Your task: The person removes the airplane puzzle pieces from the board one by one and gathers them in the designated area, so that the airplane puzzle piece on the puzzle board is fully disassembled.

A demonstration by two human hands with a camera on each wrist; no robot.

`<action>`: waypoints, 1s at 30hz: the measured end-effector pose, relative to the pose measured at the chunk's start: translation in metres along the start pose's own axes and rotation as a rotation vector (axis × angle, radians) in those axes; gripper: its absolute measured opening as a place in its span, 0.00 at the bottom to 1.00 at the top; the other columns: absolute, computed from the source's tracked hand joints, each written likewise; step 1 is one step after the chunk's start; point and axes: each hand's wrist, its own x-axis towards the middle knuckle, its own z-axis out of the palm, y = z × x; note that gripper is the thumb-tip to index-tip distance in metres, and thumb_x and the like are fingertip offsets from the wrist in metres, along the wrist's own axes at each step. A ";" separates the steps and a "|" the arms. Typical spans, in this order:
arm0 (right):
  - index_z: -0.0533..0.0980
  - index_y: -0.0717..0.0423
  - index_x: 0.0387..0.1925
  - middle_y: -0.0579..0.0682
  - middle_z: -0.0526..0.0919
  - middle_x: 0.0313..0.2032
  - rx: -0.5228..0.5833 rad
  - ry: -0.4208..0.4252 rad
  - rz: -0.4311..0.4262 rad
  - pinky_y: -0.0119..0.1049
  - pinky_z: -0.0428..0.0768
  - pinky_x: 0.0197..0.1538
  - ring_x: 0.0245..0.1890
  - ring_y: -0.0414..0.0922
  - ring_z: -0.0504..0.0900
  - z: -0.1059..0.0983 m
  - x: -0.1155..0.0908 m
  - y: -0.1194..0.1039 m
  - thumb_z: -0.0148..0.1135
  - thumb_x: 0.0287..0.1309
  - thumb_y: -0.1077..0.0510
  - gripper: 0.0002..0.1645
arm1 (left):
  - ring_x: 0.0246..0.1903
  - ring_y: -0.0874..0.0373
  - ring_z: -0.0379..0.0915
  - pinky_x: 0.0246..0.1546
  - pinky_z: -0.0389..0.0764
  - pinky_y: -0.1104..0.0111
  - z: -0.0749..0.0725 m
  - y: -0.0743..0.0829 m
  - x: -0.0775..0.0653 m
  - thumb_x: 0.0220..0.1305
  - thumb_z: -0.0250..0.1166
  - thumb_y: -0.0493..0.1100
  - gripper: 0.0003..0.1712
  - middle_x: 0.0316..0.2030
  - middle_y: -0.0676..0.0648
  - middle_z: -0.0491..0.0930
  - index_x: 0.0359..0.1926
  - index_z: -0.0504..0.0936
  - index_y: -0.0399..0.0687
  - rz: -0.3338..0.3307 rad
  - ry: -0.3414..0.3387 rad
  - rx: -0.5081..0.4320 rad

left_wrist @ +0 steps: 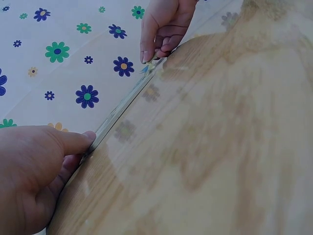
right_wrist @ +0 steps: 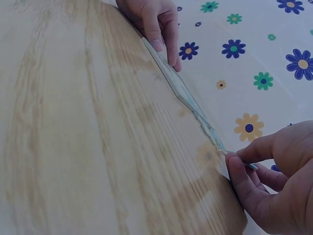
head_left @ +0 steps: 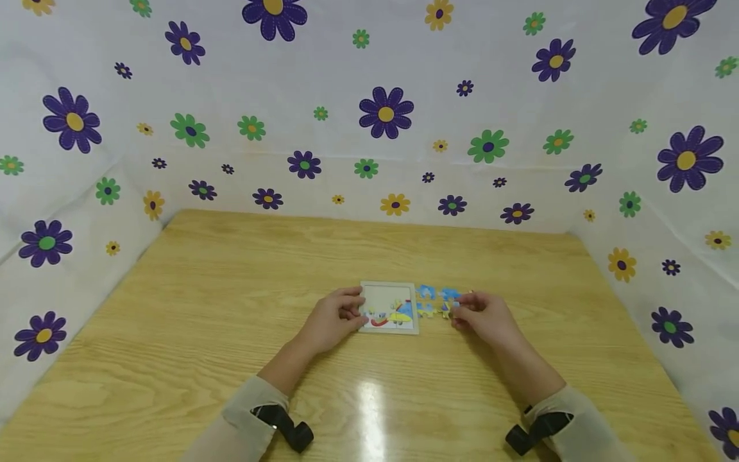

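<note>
A square jigsaw puzzle tray (head_left: 388, 283) with a pale rim lies flat on the table. Along its bottom and right side sit picture pieces with a yellow and red pattern (head_left: 399, 317), while the upper left shows bare backing. My left hand (head_left: 331, 321) grips the tray's left edge, thumb near the lower corner and fingers curled along the side. Just right of the tray lie several loose blue and yellow puzzle pieces (head_left: 426, 292). My right hand (head_left: 487, 317) pinches one puzzle piece (right_wrist: 252, 167) between thumb and fingers, partly covering it, at the right end of these pieces.
The wood-grain table (head_left: 242, 269) stretches out around the tray on all sides. A white cloth with printed flowers (head_left: 323, 77) stands as a wall behind and at both sides. Black wrist cameras (head_left: 300, 436) are strapped over both sleeves.
</note>
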 end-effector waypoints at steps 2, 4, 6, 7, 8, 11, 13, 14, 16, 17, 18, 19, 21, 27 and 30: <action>0.73 0.75 0.54 0.54 0.84 0.36 -0.009 -0.002 -0.006 0.31 0.86 0.38 0.31 0.38 0.85 -0.001 0.001 0.000 0.61 0.66 0.65 0.19 | 0.40 0.61 0.76 0.41 0.81 0.75 0.000 0.001 0.000 0.59 0.73 0.35 0.20 0.65 0.44 0.74 0.53 0.84 0.35 -0.006 -0.003 0.005; 0.74 0.75 0.53 0.55 0.85 0.36 -0.024 0.005 -0.014 0.31 0.86 0.37 0.30 0.38 0.85 -0.002 0.000 0.001 0.62 0.65 0.66 0.19 | 0.40 0.61 0.76 0.41 0.81 0.75 0.000 0.001 -0.001 0.59 0.73 0.35 0.21 0.66 0.43 0.73 0.54 0.83 0.34 -0.014 -0.019 0.001; 0.75 0.74 0.52 0.55 0.85 0.36 -0.058 0.026 -0.022 0.31 0.86 0.36 0.30 0.38 0.85 -0.002 0.000 0.003 0.64 0.64 0.65 0.19 | 0.40 0.61 0.76 0.41 0.81 0.76 0.000 0.001 -0.002 0.60 0.72 0.35 0.21 0.66 0.43 0.73 0.54 0.83 0.34 -0.017 -0.029 -0.004; 0.76 0.74 0.51 0.54 0.85 0.36 -0.082 0.039 -0.029 0.30 0.86 0.36 0.30 0.38 0.85 -0.001 0.000 0.003 0.65 0.63 0.64 0.19 | 0.40 0.61 0.76 0.41 0.81 0.75 0.000 0.000 -0.002 0.60 0.72 0.35 0.21 0.66 0.43 0.73 0.54 0.83 0.34 -0.018 -0.028 -0.005; 0.77 0.72 0.51 0.54 0.85 0.36 -0.103 0.050 -0.032 0.31 0.86 0.36 0.30 0.38 0.85 0.000 0.000 0.004 0.66 0.62 0.63 0.19 | 0.40 0.61 0.76 0.41 0.81 0.75 -0.001 0.000 -0.003 0.59 0.72 0.35 0.21 0.66 0.43 0.73 0.54 0.83 0.34 -0.017 -0.025 -0.007; 0.80 0.69 0.49 0.53 0.84 0.35 -0.156 0.102 -0.035 0.31 0.86 0.36 0.29 0.38 0.84 0.003 0.000 0.003 0.69 0.60 0.61 0.19 | 0.40 0.60 0.76 0.41 0.81 0.75 -0.002 0.000 -0.003 0.59 0.73 0.34 0.21 0.66 0.43 0.73 0.53 0.84 0.34 -0.011 -0.013 -0.008; 0.80 0.68 0.48 0.53 0.83 0.35 -0.174 0.126 -0.035 0.31 0.86 0.35 0.29 0.38 0.84 0.004 0.000 0.002 0.69 0.59 0.60 0.18 | 0.41 0.60 0.76 0.41 0.81 0.75 -0.003 0.000 -0.002 0.59 0.73 0.35 0.20 0.66 0.43 0.73 0.53 0.84 0.34 -0.003 -0.011 -0.005; 0.80 0.68 0.48 0.53 0.83 0.34 -0.178 0.133 -0.035 0.31 0.86 0.35 0.28 0.38 0.84 0.004 0.000 0.002 0.69 0.59 0.61 0.18 | 0.41 0.60 0.76 0.41 0.81 0.75 -0.003 0.001 -0.001 0.59 0.72 0.35 0.20 0.66 0.43 0.73 0.53 0.84 0.35 -0.001 -0.015 -0.008; 0.80 0.68 0.47 0.53 0.83 0.34 -0.180 0.148 -0.034 0.31 0.85 0.34 0.27 0.38 0.84 0.004 0.000 0.001 0.69 0.59 0.61 0.17 | 0.41 0.60 0.76 0.41 0.81 0.75 -0.003 0.002 0.000 0.60 0.72 0.35 0.20 0.66 0.43 0.73 0.54 0.84 0.35 0.001 -0.022 -0.009; 0.80 0.68 0.47 0.52 0.83 0.33 -0.181 0.150 -0.035 0.31 0.85 0.33 0.27 0.38 0.85 0.004 0.000 0.001 0.69 0.58 0.61 0.17 | 0.41 0.60 0.76 0.41 0.81 0.75 -0.003 0.002 0.000 0.60 0.72 0.35 0.20 0.66 0.43 0.73 0.54 0.84 0.35 -0.002 -0.022 -0.011; 0.80 0.69 0.47 0.53 0.83 0.33 -0.176 0.149 -0.034 0.31 0.85 0.33 0.27 0.38 0.85 0.004 0.001 0.001 0.69 0.59 0.62 0.17 | 0.41 0.60 0.76 0.41 0.80 0.75 -0.003 0.002 0.000 0.60 0.72 0.35 0.20 0.66 0.44 0.73 0.53 0.84 0.35 -0.005 -0.021 -0.012; 0.80 0.69 0.48 0.53 0.83 0.33 -0.171 0.144 -0.033 0.31 0.85 0.33 0.27 0.38 0.85 0.004 0.001 0.002 0.69 0.59 0.62 0.18 | 0.41 0.60 0.76 0.41 0.80 0.75 -0.003 0.003 0.000 0.60 0.72 0.35 0.20 0.66 0.44 0.73 0.53 0.84 0.35 -0.007 -0.019 -0.014; 0.80 0.69 0.48 0.53 0.84 0.33 -0.162 0.141 -0.032 0.31 0.85 0.34 0.27 0.38 0.85 0.003 0.001 0.002 0.69 0.59 0.62 0.18 | 0.41 0.60 0.76 0.41 0.80 0.75 -0.003 0.003 0.000 0.59 0.73 0.35 0.20 0.66 0.44 0.74 0.53 0.84 0.35 -0.011 -0.016 -0.015; 0.80 0.67 0.47 0.51 0.81 0.35 -0.215 0.161 -0.039 0.28 0.84 0.35 0.30 0.37 0.82 0.002 0.001 0.000 0.70 0.56 0.60 0.19 | 0.40 0.60 0.75 0.41 0.80 0.75 -0.004 0.006 0.000 0.59 0.73 0.34 0.20 0.66 0.44 0.73 0.53 0.84 0.34 -0.009 -0.014 -0.023; 0.81 0.66 0.46 0.51 0.80 0.35 -0.215 0.172 -0.045 0.27 0.84 0.35 0.31 0.37 0.81 0.004 0.000 -0.002 0.70 0.55 0.61 0.17 | 0.40 0.60 0.75 0.41 0.80 0.76 -0.005 0.005 0.000 0.59 0.72 0.34 0.20 0.67 0.43 0.73 0.53 0.84 0.34 -0.006 -0.019 -0.024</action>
